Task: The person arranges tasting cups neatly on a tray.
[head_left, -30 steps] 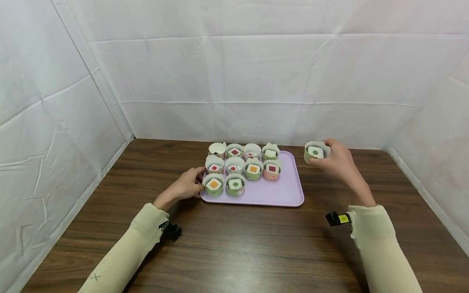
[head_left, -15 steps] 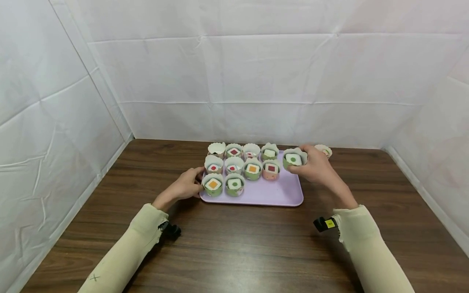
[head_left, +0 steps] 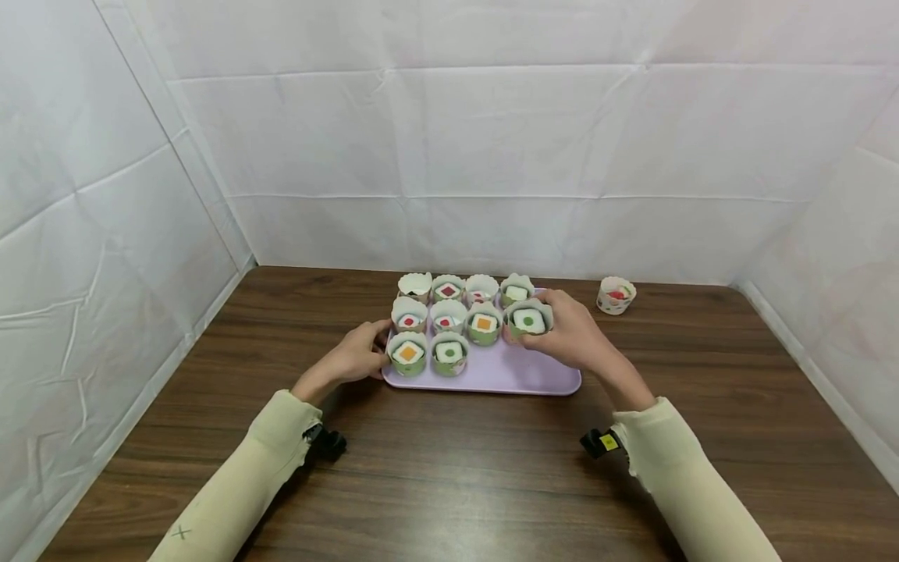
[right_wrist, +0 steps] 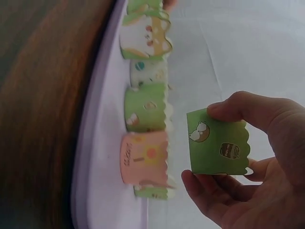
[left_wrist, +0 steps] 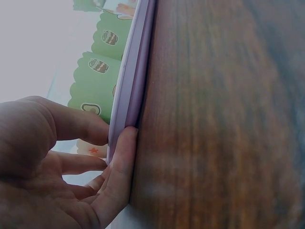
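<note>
A lilac tray point(head_left: 513, 376) carries rows of paper baking cups, each with a small square or round-marked piece inside. My left hand point(head_left: 354, 355) grips the tray's left edge, with the thumb point(left_wrist: 86, 126) at the rim and a finger against its underside. In my right hand point(head_left: 572, 332) is a green paper baking cup point(right_wrist: 217, 145), pinched between thumb and fingers. It holds a white square piece with a green dot point(head_left: 529, 321). The cup hangs above the tray, mostly covering the pink cup point(right_wrist: 143, 157) from the head view. In the right wrist view the two stand apart.
One more paper cup point(head_left: 616, 297), with red and green inside, stands on the brown wooden table point(head_left: 477, 476) to the right behind the tray. White sheeting point(head_left: 492, 140) walls the back and both sides. A green-dot cup point(head_left: 449, 353) and an orange-marked cup point(head_left: 407, 353) form the front row.
My right hand has carried the green cup leftward from beside the tray to above it. The single cup at the back right has come into view. My left hand stays on the tray's edge.
</note>
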Demonstrator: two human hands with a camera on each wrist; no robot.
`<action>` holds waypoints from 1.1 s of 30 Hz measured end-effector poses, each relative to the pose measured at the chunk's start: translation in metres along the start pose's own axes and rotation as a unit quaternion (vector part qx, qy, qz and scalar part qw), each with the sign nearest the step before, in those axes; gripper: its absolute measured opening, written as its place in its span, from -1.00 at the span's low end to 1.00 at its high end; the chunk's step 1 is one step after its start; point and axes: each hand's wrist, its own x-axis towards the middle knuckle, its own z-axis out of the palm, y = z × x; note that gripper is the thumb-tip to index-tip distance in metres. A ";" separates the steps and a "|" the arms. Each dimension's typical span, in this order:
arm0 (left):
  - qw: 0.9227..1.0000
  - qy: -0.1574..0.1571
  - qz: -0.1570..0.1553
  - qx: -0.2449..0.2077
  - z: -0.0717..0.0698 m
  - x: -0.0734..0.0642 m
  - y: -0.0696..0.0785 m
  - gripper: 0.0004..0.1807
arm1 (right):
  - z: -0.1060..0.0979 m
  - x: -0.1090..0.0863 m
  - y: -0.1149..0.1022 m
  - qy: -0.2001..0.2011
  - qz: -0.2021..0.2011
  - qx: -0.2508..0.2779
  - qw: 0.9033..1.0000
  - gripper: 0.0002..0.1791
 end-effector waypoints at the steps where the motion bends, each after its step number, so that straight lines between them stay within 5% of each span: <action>1: 1.000 0.001 0.001 0.000 0.000 0.000 0.000 -0.15 | 0.002 0.000 -0.002 -0.001 -0.005 0.001 1.000 -0.37; 12: 1.000 0.001 0.003 0.003 0.000 0.001 0.001 -0.15 | 0.023 -0.001 -0.012 -0.002 -0.036 -0.010 0.999 -0.35; 33: 1.000 0.005 0.009 0.003 0.000 0.001 -0.001 -0.15 | 0.051 -0.005 -0.023 -0.042 0.017 -0.008 0.999 -0.22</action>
